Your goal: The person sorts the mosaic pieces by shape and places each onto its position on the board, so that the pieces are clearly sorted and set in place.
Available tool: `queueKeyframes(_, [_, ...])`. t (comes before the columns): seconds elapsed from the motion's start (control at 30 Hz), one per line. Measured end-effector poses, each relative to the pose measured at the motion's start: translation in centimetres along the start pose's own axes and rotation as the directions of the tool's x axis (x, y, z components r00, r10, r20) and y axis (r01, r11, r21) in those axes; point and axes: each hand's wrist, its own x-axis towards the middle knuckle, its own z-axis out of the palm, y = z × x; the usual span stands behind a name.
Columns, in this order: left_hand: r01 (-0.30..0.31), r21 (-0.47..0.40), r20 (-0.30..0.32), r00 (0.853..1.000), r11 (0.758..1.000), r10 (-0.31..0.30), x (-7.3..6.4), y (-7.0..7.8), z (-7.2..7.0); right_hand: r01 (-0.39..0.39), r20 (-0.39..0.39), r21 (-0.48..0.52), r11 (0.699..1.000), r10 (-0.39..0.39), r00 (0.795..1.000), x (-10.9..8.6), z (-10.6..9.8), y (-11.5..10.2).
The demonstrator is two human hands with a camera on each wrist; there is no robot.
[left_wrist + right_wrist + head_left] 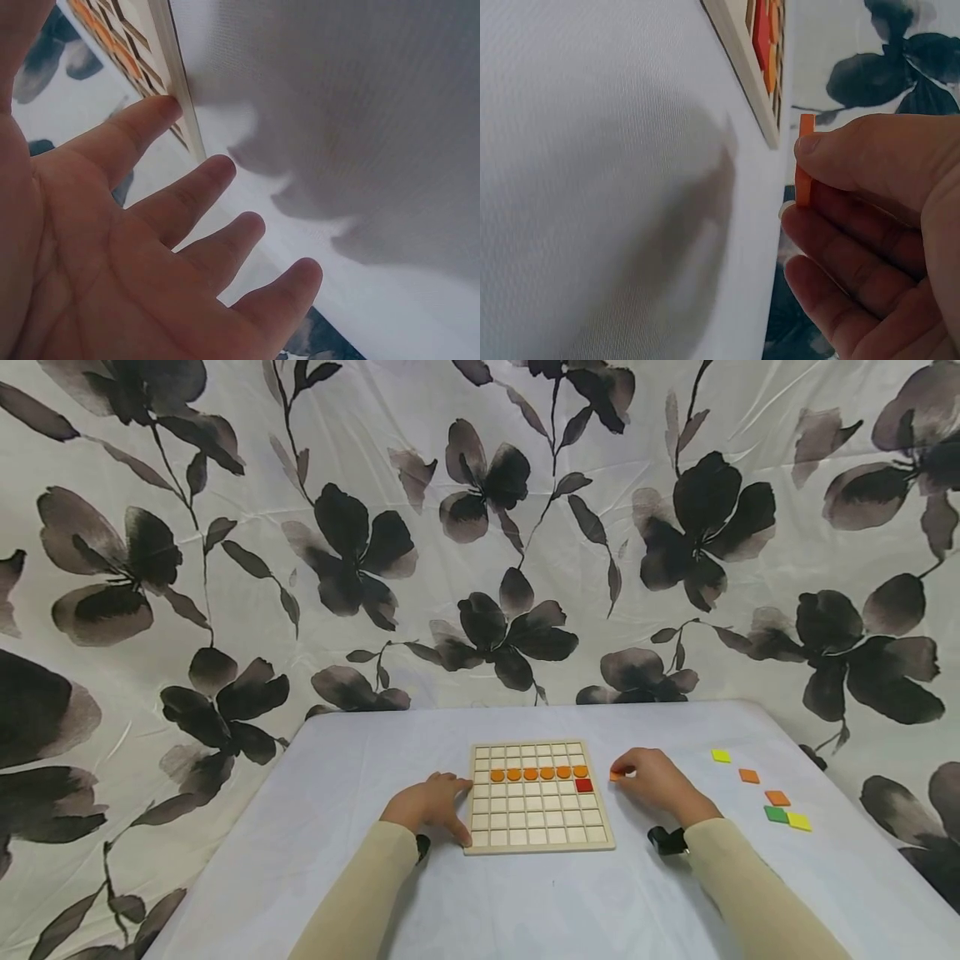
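A wooden grid board point(540, 837) lies on the table, with a row of several round orange pieces point(531, 774) and one red square tile point(583, 786) below the row's right end. My left hand point(431, 806) rests against the board's left edge, fingers spread and fairly straight; in the left wrist view a fingertip point(166, 107) touches the frame. Just off the board's right side, my right hand point(656, 783) pinches a thin orange tile point(804, 165) between thumb and fingers. The tile is seen edge-on, so its full outline is hidden.
Loose square tiles lie to the right of my right hand: a yellow tile point(721, 756), an orange tile point(748, 776), another orange tile point(777, 798), a green tile point(776, 814) and a second yellow tile point(799, 822). A flower-patterned cloth point(420, 635) hangs behind the white table point(322, 793).
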Motion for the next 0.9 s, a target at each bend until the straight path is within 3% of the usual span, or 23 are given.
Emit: queueKeyframes(0.9, [-0.006, -0.012, 0.002, 1.0, 1.0, 0.006, 0.2, -0.2, 0.1, 0.094, 0.007, 0.039, 0.995, -0.095, 0.995, 1.1, 1.6, -3.0])
